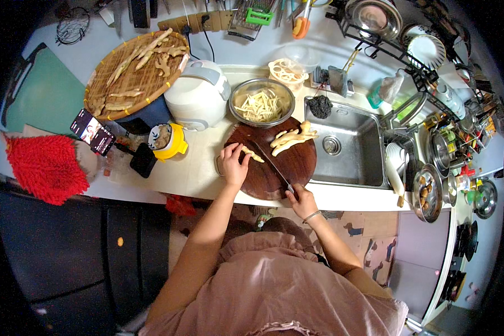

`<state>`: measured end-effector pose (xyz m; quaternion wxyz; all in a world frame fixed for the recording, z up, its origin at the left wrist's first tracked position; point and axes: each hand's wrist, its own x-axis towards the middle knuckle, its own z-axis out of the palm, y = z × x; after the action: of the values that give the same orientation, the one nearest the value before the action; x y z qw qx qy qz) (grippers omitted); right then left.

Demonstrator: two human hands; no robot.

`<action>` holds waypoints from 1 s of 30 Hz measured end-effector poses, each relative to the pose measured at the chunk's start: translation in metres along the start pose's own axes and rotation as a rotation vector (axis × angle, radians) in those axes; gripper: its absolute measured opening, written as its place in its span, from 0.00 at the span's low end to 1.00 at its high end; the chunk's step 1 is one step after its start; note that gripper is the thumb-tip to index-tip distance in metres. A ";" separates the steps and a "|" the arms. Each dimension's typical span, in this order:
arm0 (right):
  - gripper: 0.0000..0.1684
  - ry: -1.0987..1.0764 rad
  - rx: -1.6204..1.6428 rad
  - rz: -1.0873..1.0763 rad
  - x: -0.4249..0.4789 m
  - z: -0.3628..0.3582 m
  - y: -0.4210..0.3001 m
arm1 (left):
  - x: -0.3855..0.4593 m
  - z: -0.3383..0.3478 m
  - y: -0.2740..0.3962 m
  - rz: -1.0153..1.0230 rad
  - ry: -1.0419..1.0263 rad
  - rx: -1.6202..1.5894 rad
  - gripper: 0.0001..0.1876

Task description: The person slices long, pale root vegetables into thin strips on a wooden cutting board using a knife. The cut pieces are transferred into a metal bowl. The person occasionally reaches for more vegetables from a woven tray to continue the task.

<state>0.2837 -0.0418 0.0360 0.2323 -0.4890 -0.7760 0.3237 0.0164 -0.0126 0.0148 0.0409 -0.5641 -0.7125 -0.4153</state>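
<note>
On a round dark wooden chopping board (296, 168) lies a slim peeled piece of ginger root (254, 155), with the fingers of my left hand (234, 166) touching its left end. My right hand (302, 203) grips the handle of a kitchen knife (274, 166), whose long blade slants over the board just right of that piece. Larger peeled ginger roots (292, 140) rest at the board's upper right. Behind the board, a steel bowl (292, 105) holds pale cut strips of ginger (260, 107).
A steel sink (353, 147) adjoins the board on the right. To the left stand a white rice cooker (197, 98), a yellow-rimmed container (178, 147) and a phone on a stand (93, 132). A woven bamboo tray (130, 86) with unpeeled ginger is at the back left.
</note>
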 end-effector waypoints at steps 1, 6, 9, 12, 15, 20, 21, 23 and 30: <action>0.16 0.001 0.011 -0.009 0.001 -0.004 -0.001 | -0.002 0.001 -0.001 0.023 0.017 -0.012 0.19; 0.17 -0.028 -0.049 -0.044 0.009 -0.022 -0.015 | -0.002 0.002 -0.005 -0.014 0.012 -0.041 0.20; 0.17 -0.073 -0.056 -0.037 0.010 -0.025 -0.021 | -0.003 0.004 -0.007 -0.013 0.018 -0.047 0.20; 0.17 -0.081 -0.057 -0.033 0.008 -0.020 -0.021 | -0.003 0.006 -0.009 -0.021 0.012 -0.053 0.21; 0.18 -0.101 -0.075 -0.022 0.008 -0.020 -0.023 | -0.004 0.008 -0.011 -0.028 0.017 -0.064 0.21; 0.18 -0.085 -0.094 -0.024 0.008 -0.023 -0.030 | -0.003 0.007 -0.010 -0.039 0.008 -0.072 0.21; 0.17 -0.084 -0.101 -0.021 0.007 -0.024 -0.031 | -0.003 0.007 -0.009 -0.043 0.004 -0.077 0.21; 0.17 -0.075 -0.099 -0.034 0.006 -0.025 -0.029 | -0.002 0.006 -0.008 -0.054 -0.005 -0.072 0.21; 0.18 -0.075 -0.060 -0.033 0.011 -0.018 -0.023 | -0.003 0.003 -0.003 -0.075 -0.032 -0.052 0.21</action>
<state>0.2772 -0.0339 0.0659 0.1936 -0.4701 -0.8015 0.3147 0.0159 -0.0124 0.0093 -0.0007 -0.5445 -0.7228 -0.4255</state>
